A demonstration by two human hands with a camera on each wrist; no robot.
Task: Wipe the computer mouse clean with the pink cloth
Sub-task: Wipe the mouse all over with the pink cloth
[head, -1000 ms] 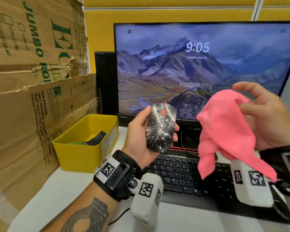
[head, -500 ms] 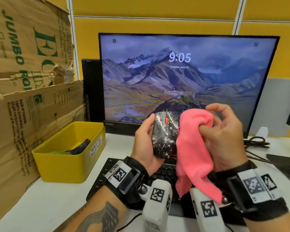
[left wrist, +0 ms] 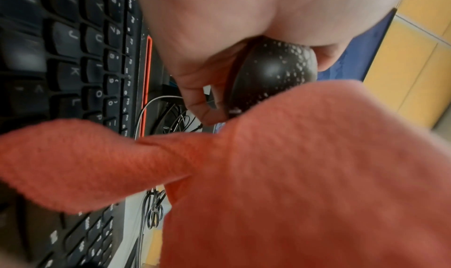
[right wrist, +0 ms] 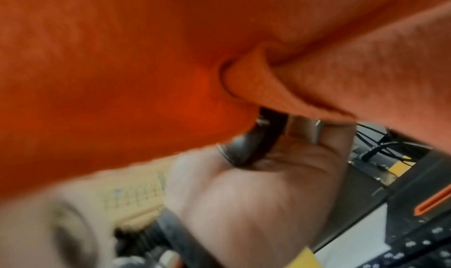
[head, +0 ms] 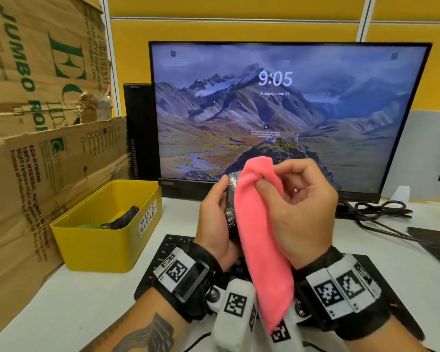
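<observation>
pink cloth laid against the mouse, both held above the keyboard

the left hand point(head: 215, 219) is curled around the computer mouse point(head: 231, 199) and holds it up in the air, over the keyboard point(head: 168, 252) and in front of the monitor point(head: 285, 110); the right hand point(head: 300, 212) has its fingers bent and grips the pink cloth point(head: 262, 237), with the thumb pressing a fold of it; the cloth is touching the mouse and covers most of it, and its free end hangs down between the two wrists.

from the head view only a narrow black strip of the mouse with white specks is visible at the left edge of the cloth; the left wrist view shows more: the rounded back of the mouse point(left wrist: 270, 75), speckled, sits between the thumb and the fingers of the left hand point(left wrist: 219, 31), and the cloth point(left wrist: 292, 175) looks orange-red there and comes against the lower part of the mouse; the keyboard point(left wrist: 73, 60) is below, apart from the hand; the right wrist view is blurred, the cloth point(right wrist: 122, 60) fills the upper part, and under its fold a small dark piece of the mouse point(right wrist: 251, 143) lies in the palm of the left hand point(right wrist: 256, 195); the right fingers are hidden there.

only the head view shows the desk point(head: 74, 301); a yellow box point(head: 104, 245) with a label "waste basket" stands left of the keyboard, just beside torn cardboard point(head: 36, 123); black cables point(head: 381, 212) lie at the right, under the monitor.
</observation>
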